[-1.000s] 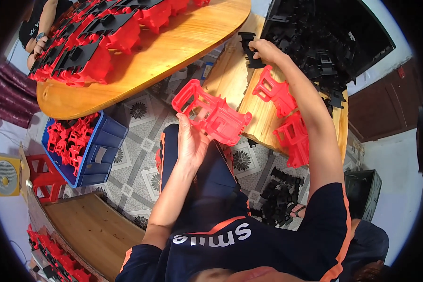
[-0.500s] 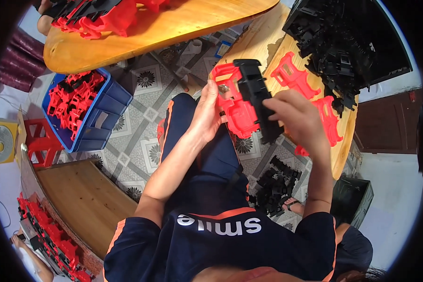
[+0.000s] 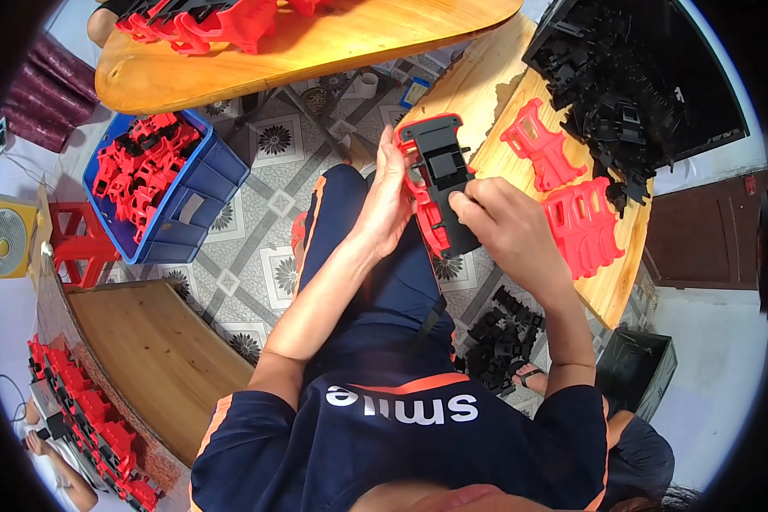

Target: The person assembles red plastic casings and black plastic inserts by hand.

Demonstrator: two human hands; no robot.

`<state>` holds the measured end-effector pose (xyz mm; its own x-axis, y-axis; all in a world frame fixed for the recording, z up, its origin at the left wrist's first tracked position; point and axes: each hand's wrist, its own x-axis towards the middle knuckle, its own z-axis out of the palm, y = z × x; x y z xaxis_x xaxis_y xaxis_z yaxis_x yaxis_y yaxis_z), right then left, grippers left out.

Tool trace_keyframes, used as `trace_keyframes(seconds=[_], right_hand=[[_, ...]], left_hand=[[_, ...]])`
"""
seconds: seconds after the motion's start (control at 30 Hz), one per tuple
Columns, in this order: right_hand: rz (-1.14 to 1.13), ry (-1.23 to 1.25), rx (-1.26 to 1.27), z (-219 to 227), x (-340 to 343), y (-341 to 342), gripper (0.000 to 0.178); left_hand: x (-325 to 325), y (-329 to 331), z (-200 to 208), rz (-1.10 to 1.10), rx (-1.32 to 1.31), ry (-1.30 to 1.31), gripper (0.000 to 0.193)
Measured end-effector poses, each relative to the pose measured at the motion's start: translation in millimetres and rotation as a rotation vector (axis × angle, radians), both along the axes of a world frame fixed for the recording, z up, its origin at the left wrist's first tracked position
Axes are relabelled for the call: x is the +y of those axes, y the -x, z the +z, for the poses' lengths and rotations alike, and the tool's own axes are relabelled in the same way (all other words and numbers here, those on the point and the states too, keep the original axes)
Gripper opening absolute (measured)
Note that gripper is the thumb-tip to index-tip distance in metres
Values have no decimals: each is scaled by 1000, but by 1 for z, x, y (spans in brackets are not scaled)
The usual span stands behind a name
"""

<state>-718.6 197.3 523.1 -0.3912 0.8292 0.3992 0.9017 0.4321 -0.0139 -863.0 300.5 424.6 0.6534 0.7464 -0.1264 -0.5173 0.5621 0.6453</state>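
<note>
Over my lap, my left hand [image 3: 386,198] grips a red plastic frame [image 3: 433,229] along its left edge, fingers partly hidden behind it. A long black plastic piece [image 3: 449,189] lies against the face of the red frame, covering most of it. My right hand [image 3: 505,224] is closed on the right edge of the black piece, its thumb resting on that face and its other fingers curled. On the wooden table to the right lie loose red plastic frames [image 3: 541,147], close to my right hand.
A black bin [image 3: 708,94] spills black plastic parts [image 3: 610,102] onto the table's far right. At left stands a blue crate [image 3: 198,209] of red and black pieces. More black parts [image 3: 502,337] lie on the tiled floor by a sandalled foot. Another wooden table [image 3: 316,55] is ahead.
The black piece, earlier tilted edge-on at the red frame's right, now lies over the frame. Both pieces have turned to show its broad face, and my right hand has moved slightly left.
</note>
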Motion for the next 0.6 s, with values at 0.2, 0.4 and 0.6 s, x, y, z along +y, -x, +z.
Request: trace_keyframes(seconds=[0.2, 0.4, 0.6], right_hand=[[-63, -49, 355, -19, 21, -20, 38], [-136, 283, 1282, -50, 66, 7, 31], [231, 605, 1315, -40, 36, 18, 95]], left_hand=[[-4, -4, 11, 65, 31, -154, 71], [-5, 0, 14, 369, 259, -451, 47], [-6, 53, 47, 557, -72, -265, 56]])
